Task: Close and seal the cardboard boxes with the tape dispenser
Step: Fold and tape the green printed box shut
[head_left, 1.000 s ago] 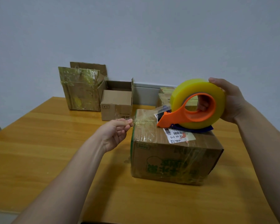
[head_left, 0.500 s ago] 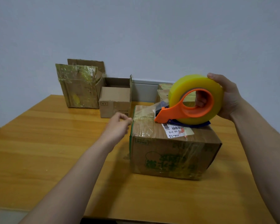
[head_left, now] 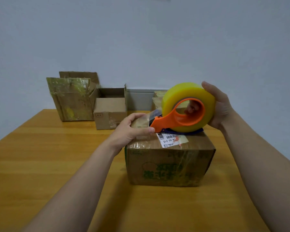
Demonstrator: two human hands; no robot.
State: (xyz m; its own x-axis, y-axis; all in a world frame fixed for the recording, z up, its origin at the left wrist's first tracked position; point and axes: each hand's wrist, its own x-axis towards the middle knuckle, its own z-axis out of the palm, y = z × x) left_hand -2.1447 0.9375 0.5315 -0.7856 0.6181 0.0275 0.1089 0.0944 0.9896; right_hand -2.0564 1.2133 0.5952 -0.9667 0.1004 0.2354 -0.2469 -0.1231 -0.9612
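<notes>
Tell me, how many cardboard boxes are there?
4: the green-printed box up front, a small open box behind it, a tape-covered box far left, and one partly hidden box behind the tape roll.

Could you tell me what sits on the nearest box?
The tape dispenser, held by the right hand; a barcode label; the left hand gripping the box at its left corner. The dispenser hides the surface beneath it.

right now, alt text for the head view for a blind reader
A right hand holds an orange tape dispenser with a yellow roll on a closed cardboard box on a wooden table, while the left hand grips the box's top left corner near the dispenser's nose. Two open boxes stand at the table's far edge.
</notes>
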